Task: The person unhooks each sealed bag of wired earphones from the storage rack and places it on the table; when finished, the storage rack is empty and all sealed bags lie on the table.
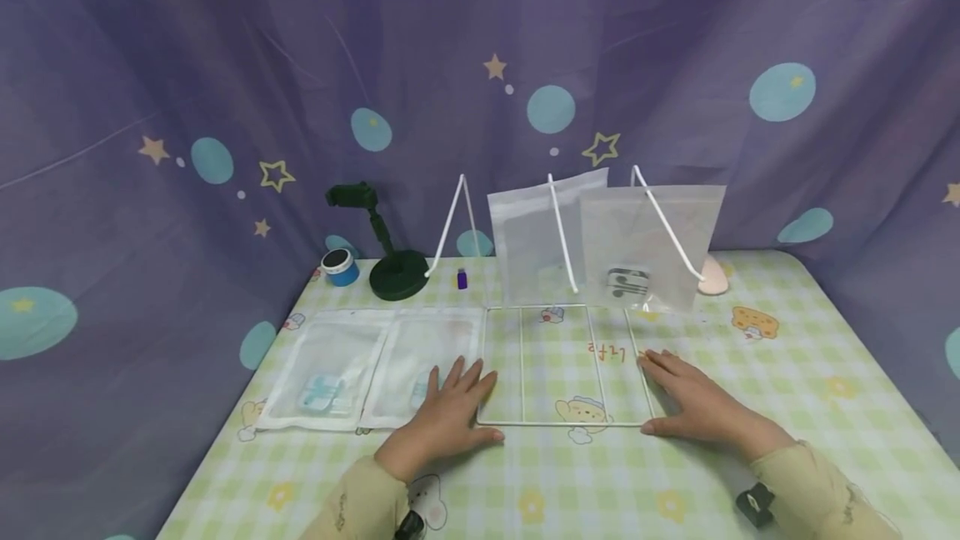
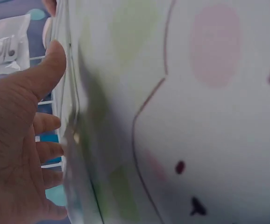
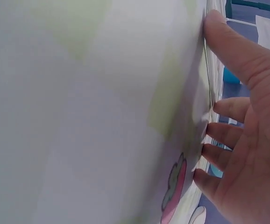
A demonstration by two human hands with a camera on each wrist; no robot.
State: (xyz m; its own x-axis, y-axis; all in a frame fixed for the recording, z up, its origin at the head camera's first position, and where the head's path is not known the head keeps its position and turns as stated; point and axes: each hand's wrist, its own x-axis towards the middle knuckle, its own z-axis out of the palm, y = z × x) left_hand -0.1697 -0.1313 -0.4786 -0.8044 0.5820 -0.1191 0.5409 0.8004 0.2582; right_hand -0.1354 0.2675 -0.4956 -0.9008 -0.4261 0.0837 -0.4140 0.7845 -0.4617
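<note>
Across the checkered surface (image 1: 540, 482), from the head view, the white wire rack (image 1: 555, 422) sits between two hands: left hand (image 1: 446, 419) at its left end, right hand (image 1: 693, 402) at its right. Fingers released on both, folks, the left set spread, the right set closer together, no grip on anything! Two translucent bags stand among the rack's slanted arms, a rear bag (image 1: 525, 248) and a front bag (image 1: 611, 232) with a case inside, and there's the danger: one end nudged harder than the other could twist the frame and let a bag slip out sideways. Two flat bags (image 1: 337, 357) lie to the left, and the left fingers reach over the nearer one, so a careless sweep that way might crumple it. Over to the left wrist view: thumb held apart, fingertips down by the cloth, and a hard push could ruck that fabric under the wires. Now the right wrist view: straight fingers, tips low at the cloth; whether they press the wire, I can't tell, and lopsided pressure there might tip the frame.
</note>
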